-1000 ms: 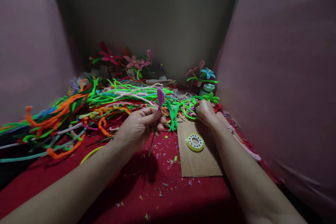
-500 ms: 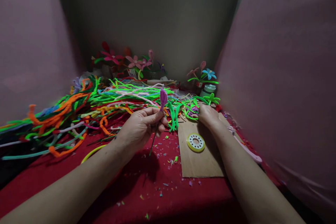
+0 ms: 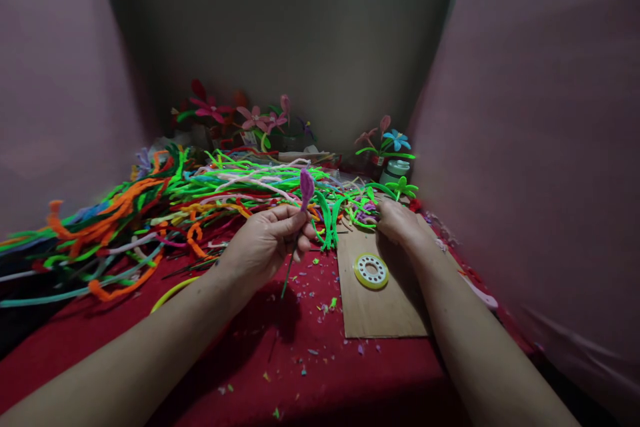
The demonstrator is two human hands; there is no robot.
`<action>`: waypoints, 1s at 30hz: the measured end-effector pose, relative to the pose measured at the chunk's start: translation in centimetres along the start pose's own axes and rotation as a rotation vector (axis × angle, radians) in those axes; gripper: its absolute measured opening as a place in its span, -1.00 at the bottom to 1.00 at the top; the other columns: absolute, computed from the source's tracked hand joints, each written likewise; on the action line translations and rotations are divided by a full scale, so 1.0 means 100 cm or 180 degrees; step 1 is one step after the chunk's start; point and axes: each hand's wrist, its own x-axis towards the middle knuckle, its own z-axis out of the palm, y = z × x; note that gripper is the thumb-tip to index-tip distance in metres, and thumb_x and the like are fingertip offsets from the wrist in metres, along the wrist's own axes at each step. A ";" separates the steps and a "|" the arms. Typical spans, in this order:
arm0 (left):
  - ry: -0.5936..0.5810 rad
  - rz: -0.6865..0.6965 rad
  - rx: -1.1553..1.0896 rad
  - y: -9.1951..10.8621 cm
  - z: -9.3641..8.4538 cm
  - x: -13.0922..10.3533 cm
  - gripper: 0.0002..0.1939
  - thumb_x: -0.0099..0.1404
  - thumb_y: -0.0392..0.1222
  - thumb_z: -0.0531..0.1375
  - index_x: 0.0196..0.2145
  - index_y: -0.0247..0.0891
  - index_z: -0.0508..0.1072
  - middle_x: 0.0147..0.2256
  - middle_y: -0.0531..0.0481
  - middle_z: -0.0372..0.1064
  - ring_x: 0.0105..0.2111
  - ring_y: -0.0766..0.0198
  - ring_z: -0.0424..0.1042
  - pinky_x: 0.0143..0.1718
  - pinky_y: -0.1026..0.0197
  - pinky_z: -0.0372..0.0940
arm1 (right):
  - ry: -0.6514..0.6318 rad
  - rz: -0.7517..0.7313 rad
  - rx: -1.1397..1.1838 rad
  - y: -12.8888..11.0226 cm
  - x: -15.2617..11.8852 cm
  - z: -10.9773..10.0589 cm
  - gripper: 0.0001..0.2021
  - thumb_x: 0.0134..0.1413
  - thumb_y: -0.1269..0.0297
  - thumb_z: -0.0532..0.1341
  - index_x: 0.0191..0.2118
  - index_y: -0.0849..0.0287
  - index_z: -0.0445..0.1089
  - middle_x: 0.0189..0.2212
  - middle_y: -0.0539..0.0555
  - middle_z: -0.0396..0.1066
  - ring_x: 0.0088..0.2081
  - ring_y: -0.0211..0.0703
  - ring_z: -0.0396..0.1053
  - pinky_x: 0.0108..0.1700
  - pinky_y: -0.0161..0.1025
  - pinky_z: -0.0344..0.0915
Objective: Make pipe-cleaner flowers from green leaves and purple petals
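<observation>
See first the loose scraps (image 3: 313,351) on the red cloth (image 3: 350,387) at lower centre: likely to cling to anything fuzzy dropped there. Farther in, at centre right, note the tape roll (image 3: 381,275) flat on the wooden board (image 3: 385,317), just beside the right forearm (image 3: 440,280): easily knocked by a careless sweep. At centre, watch the left hand (image 3: 265,240), closed lightly around the base of the purple bud (image 3: 307,190), with stem (image 3: 287,283) pointing down: liable to bend or twist loose under too hard a pinch. For the right hand (image 3: 400,221), impossible to tell how far closed or whether holding anything; placed at green and purple loops (image 3: 367,213), could snag several through tugging. Beyond, at upper right, mind the blue flower (image 3: 397,140): could be jostled by overreaching.
</observation>
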 end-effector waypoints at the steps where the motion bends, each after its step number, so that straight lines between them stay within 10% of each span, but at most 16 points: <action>1: 0.0002 0.0000 0.0004 0.000 0.000 0.000 -0.91 0.17 -0.33 0.17 -0.48 -0.38 0.36 -0.58 0.00 0.38 -0.69 0.45 0.31 -0.70 0.43 0.21 | 0.0068 0.0028 0.0019 0.001 0.000 -0.001 -0.66 -0.05 0.20 0.20 -0.13 0.26 0.41 -0.16 0.32 0.41 -0.11 0.06 0.37 -0.21 -0.24 0.25; 10: -0.0091 -0.0074 -0.0295 -0.001 -0.002 0.000 -0.91 0.20 -0.37 0.11 -0.46 -0.38 0.37 -0.57 0.00 0.38 -0.70 0.46 0.31 -0.74 0.46 0.19 | 0.1276 0.0776 0.0316 0.013 -0.001 -0.010 -0.69 0.06 0.36 0.02 -0.14 0.15 0.45 -0.16 0.27 0.33 -0.23 0.02 0.41 -0.30 -0.17 0.27; 15: -0.0375 -0.0126 -0.0470 -0.003 -0.005 0.000 -0.94 0.19 -0.36 0.13 -0.42 -0.39 0.39 -0.56 0.00 0.37 -0.69 0.46 0.32 -0.72 0.45 0.22 | 0.2695 0.0056 0.2179 -0.004 -0.010 -0.007 -0.73 -0.05 0.30 0.08 -0.29 0.14 0.51 -0.43 0.08 0.37 -0.42 -0.18 0.34 -0.37 -0.26 0.26; 21: -0.0738 -0.0146 -0.0546 0.000 -0.005 -0.005 -0.95 0.16 -0.31 0.18 -0.42 -0.37 0.38 -0.55 0.01 0.36 -0.70 0.46 0.29 -0.73 0.43 0.23 | 0.1140 -0.0805 0.5021 -0.041 -0.035 -0.014 -0.71 -0.18 0.35 0.13 -0.26 0.23 0.45 -0.52 0.02 0.43 -0.57 -0.29 0.31 -0.53 -0.32 0.25; 30: -0.0689 -0.0084 -0.0359 -0.004 -0.006 -0.003 -0.90 0.13 -0.26 0.22 -0.42 -0.37 0.40 -0.53 0.01 0.36 -0.67 0.46 0.31 -0.66 0.43 0.23 | 0.0067 -0.1751 0.5648 -0.071 -0.072 -0.023 -0.86 -0.15 0.27 0.27 -0.41 0.19 0.50 -0.50 0.02 0.46 -0.44 -0.25 0.36 -0.30 -0.23 0.31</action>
